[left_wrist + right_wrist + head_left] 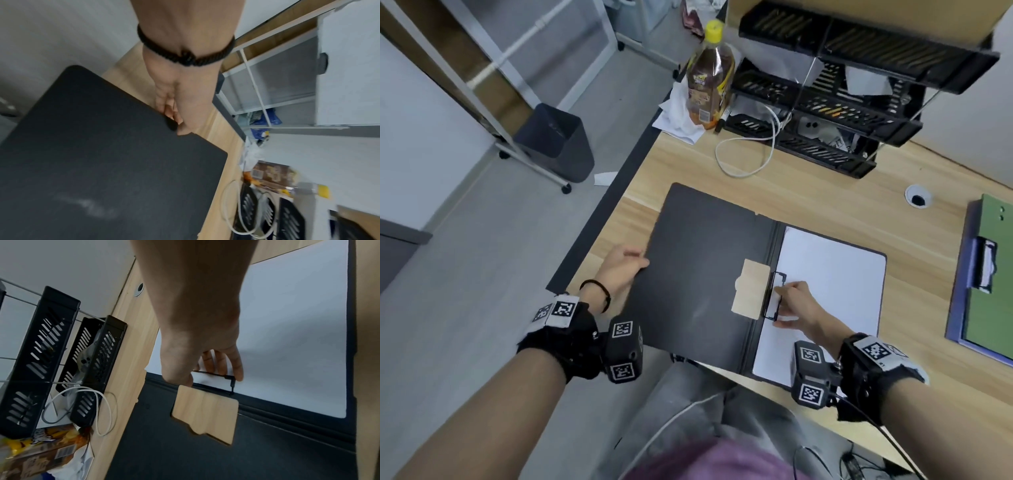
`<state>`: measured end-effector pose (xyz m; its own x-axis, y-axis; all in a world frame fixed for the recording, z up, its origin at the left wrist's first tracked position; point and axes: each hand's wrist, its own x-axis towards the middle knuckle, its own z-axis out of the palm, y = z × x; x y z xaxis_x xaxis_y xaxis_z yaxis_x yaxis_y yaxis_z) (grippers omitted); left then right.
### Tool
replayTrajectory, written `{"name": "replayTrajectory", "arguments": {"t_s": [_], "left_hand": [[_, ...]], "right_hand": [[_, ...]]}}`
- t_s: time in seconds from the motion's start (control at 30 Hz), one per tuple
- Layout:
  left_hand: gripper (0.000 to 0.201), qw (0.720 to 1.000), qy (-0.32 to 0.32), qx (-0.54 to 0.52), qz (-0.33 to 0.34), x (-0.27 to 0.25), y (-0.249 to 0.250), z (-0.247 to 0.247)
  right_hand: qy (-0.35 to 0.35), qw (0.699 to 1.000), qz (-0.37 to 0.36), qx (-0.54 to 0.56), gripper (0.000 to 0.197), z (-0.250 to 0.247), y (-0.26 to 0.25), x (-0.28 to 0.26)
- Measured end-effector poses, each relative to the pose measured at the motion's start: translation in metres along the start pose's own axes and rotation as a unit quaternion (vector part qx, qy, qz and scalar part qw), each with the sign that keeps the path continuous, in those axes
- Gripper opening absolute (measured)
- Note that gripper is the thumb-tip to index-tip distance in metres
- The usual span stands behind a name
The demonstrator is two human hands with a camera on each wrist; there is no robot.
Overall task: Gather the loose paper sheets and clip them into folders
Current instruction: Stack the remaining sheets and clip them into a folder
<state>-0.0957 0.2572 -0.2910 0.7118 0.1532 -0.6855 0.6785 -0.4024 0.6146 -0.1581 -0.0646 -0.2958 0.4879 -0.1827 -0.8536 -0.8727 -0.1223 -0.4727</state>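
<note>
Two hands share the work here, and we take the head view first. The folder (709, 270) lies open on the desk (825, 192), paper (832, 291) on its right leaf. Our left hand (619, 270) grips the folder's far-left edge, thumb on top. Our right hand (796, 303) sits at the clip (774, 296) by the spine, fingers curled about its wire frame. We judge the step to be closing the clip on the sheets: best to keep the paper square against the spine, hold the cover still, and let the clip down evenly so that nothing skews.

From the left wrist, the left hand (174, 112) pinches the cover edge, fingers tucked under the folder (102, 154) and its corner raised off the desk.

From the right wrist, the right hand (197, 356) pinches the clip (228, 381): thumb at the spine side, fingertips (237, 369) pressing on the paper (287, 337) just beyond the wire. The sheets lie directly under this hand, well apart from the left one.
</note>
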Motion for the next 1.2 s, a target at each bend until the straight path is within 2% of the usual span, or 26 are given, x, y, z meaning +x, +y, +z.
{"name": "replayTrajectory", "arguments": {"t_s": [0.13,0.27,0.37,0.5,0.57,0.63,0.7,0.77,0.83,0.93,1.07,1.2], "left_hand": [[0.025,0.991,-0.092,-0.069,0.069,-0.021,0.052,-0.026],[0.029,0.964,-0.212,-0.099,0.125,-0.043,0.103,-0.022],[0.028,0.942,-0.287,-0.094,0.143,-0.065,0.134,0.009],[0.024,0.932,-0.329,-0.044,0.144,-0.078,0.145,0.058],[0.026,0.925,-0.351,0.006,0.142,-0.083,0.146,0.086],[0.028,0.917,-0.369,0.064,0.139,-0.085,0.147,0.113],[0.031,0.920,-0.357,0.104,0.125,-0.078,0.141,0.137],[0.033,0.947,-0.292,0.094,0.094,-0.063,0.127,0.155],[0.033,0.974,-0.215,0.060,0.039,-0.053,0.107,0.163],[0.029,0.986,-0.154,0.051,-0.026,-0.049,0.075,0.168],[0.022,0.987,-0.132,-0.009,-0.095,-0.052,0.049,0.182],[0.008,0.987,-0.137,-0.023,-0.078,-0.068,0.046,0.204]], "right_hand": [[-0.015,0.997,-0.040,0.069,0.033,-0.007,-0.023,0.000],[-0.086,0.989,-0.087,0.083,0.021,-0.007,-0.050,-0.015],[-0.150,0.975,-0.108,0.124,0.021,-0.007,-0.061,-0.035],[-0.197,0.949,-0.112,0.219,0.034,-0.033,-0.051,-0.052],[-0.196,0.932,-0.108,0.284,0.041,-0.060,-0.034,-0.054],[-0.162,0.936,-0.101,0.297,0.040,-0.087,-0.015,-0.058],[-0.103,0.961,-0.107,0.235,0.033,-0.109,0.005,-0.060],[-0.040,0.976,-0.111,0.185,0.027,-0.129,0.026,-0.059],[0.005,0.979,-0.095,0.180,0.026,-0.147,0.048,-0.054],[0.048,0.976,-0.043,0.209,0.015,-0.165,0.081,-0.039],[0.030,0.984,-0.028,0.171,0.019,-0.171,0.110,-0.021],[0.006,0.983,-0.041,0.178,0.018,-0.168,0.120,-0.022]]}}
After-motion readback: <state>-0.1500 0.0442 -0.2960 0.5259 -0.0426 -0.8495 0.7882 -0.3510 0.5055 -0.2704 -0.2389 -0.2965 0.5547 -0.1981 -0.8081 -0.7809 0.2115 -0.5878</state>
